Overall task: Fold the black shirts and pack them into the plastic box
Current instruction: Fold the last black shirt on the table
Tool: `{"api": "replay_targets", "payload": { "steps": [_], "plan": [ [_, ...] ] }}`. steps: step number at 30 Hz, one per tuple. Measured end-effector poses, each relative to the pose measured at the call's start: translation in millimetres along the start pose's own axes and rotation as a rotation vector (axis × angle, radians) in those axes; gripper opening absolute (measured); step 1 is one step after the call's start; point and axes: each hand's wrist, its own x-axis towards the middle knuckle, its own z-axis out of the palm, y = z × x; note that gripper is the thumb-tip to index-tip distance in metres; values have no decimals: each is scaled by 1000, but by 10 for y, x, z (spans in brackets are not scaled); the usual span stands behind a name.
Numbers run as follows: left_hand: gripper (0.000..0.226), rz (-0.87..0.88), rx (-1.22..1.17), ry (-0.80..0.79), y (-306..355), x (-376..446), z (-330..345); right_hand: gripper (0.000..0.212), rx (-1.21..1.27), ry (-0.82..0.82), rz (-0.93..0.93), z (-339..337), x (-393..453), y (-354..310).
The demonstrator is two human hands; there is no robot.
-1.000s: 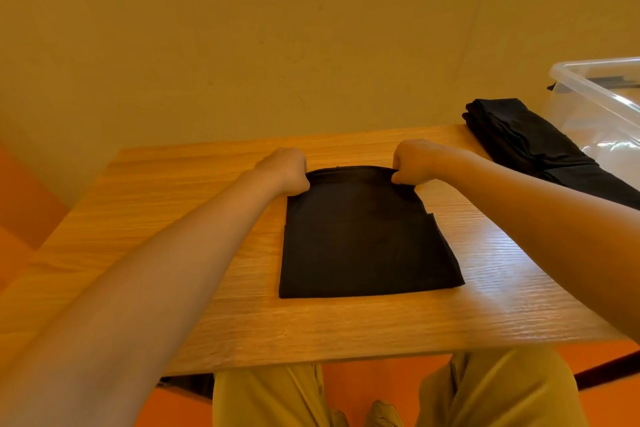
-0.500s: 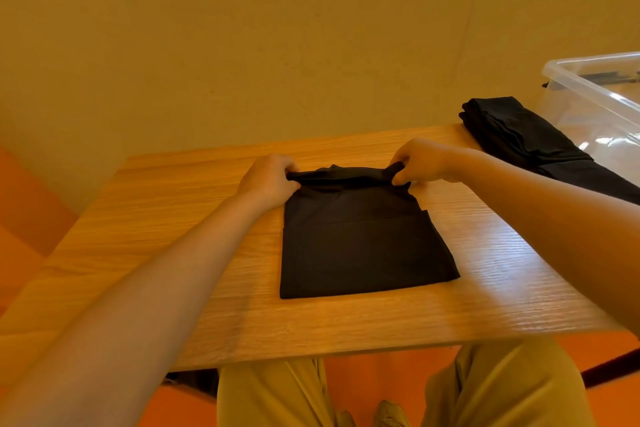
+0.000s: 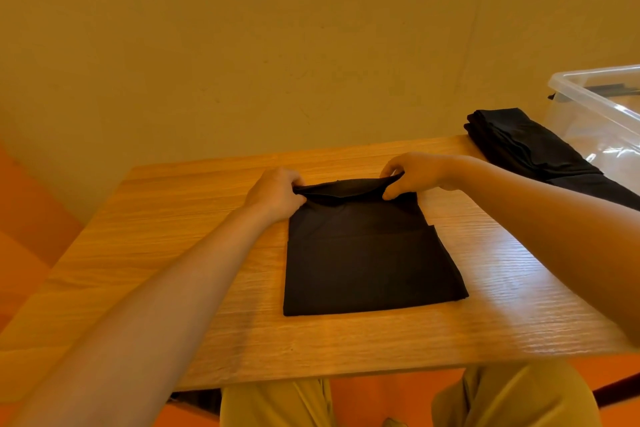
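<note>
A partly folded black shirt (image 3: 367, 263) lies flat in the middle of the wooden table (image 3: 173, 253). My left hand (image 3: 275, 192) pinches its far left corner and my right hand (image 3: 414, 175) pinches its far right corner. Between them the far edge is lifted a little off the table and curls toward me. A stack of folded black shirts (image 3: 526, 149) lies at the table's far right. The clear plastic box (image 3: 602, 114) stands just right of that stack, partly cut off by the frame.
A plain yellowish wall rises right behind the table. Orange floor shows to the left and below the table's front edge. My legs in khaki trousers (image 3: 277, 406) are under the near edge.
Both hands have raised the shirt's far edge from flat on the table and started drawing it toward me. The view has tilted slightly.
</note>
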Motion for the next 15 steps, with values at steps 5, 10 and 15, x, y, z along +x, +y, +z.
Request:
{"api": "replay_targets", "payload": {
  "steps": [5, 10, 15],
  "plan": [
    [10, -4, 1, -37, 0, 23, -24, 17, -70, -57, 4, -42, 92, -22],
    [14, -13, -15, -74, -7, 34, -77, 11, 36, -110, -30, -114, 69, -16],
    [11, -3, -137, -98, -3, -8, -197, 14, 265, -166, -58, -227, -46, 63]
  ]
}}
